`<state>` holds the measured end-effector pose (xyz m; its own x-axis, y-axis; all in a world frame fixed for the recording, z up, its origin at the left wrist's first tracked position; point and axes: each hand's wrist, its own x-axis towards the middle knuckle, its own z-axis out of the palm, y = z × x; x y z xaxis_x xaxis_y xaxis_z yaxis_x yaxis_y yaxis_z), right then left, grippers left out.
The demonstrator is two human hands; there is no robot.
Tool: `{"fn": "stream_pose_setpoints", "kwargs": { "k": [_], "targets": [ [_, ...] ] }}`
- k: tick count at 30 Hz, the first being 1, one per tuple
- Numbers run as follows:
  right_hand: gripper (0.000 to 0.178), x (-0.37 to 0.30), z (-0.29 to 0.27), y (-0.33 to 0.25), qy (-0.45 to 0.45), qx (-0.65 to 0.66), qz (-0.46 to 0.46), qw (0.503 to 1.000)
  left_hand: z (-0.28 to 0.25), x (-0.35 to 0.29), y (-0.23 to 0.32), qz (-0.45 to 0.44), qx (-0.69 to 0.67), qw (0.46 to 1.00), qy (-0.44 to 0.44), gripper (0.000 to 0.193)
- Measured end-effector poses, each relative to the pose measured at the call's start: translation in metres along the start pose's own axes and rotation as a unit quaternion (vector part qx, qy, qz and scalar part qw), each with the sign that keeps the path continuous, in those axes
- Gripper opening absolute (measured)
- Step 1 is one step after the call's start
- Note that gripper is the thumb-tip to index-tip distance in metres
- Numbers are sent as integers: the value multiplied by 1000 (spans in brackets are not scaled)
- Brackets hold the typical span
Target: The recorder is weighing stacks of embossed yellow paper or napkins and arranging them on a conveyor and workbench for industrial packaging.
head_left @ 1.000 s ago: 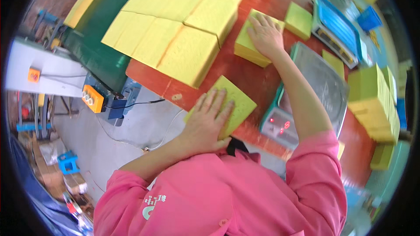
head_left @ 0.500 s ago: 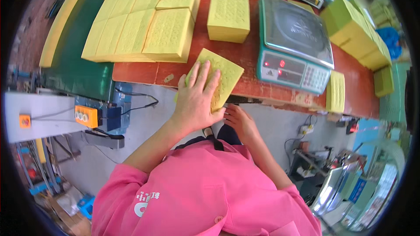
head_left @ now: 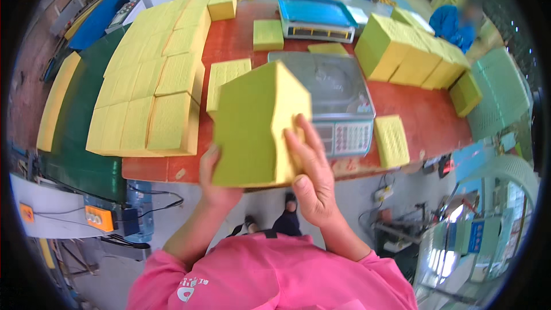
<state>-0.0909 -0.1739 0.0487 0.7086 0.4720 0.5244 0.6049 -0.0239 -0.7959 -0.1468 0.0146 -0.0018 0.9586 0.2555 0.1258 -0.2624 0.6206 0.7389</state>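
A thick block of yellow paper sheets (head_left: 245, 129) is held up in front of me, tilted, with its smooth greenish-yellow face and one paler side showing. My left hand (head_left: 218, 181) grips its lower left edge; most of those fingers are hidden behind the block. Against the pale right side lie the fingers of my right hand (head_left: 313, 178), with the thumb near the lower corner. Behind the block stands a digital scale (head_left: 347, 95) with a metal pan, partly covered from view. Another yellow block, dotted with small marks (head_left: 229, 72), lies on the table left of the scale.
Rows of yellow paper blocks (head_left: 172, 115) fill the left of the red table (head_left: 425, 115). More blocks (head_left: 402, 54) stand at the right, with a single one (head_left: 392, 140) near the front edge. A second scale (head_left: 315, 14) sits behind. A person in blue (head_left: 453, 23) is at the far right.
The paper block has been lifted and turned, so its smooth face shows instead of the dotted one. My right hand has come up onto its side. The view has tilted farther forward.
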Motion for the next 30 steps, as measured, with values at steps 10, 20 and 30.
{"fn": "stream_pose_setpoints", "kwargs": {
  "k": [10,20,30],
  "targets": [
    [44,153,-114,120,-29,-274,-30,961,80,190,-124,-6,-201,979,-22,48],
    [53,141,-118,124,-144,-385,-52,910,16,155,-16,54,723,651,224,68],
    [50,147,-21,71,-166,-119,-111,973,-52,132,-18,-89,874,477,30,93]
  ]
}}
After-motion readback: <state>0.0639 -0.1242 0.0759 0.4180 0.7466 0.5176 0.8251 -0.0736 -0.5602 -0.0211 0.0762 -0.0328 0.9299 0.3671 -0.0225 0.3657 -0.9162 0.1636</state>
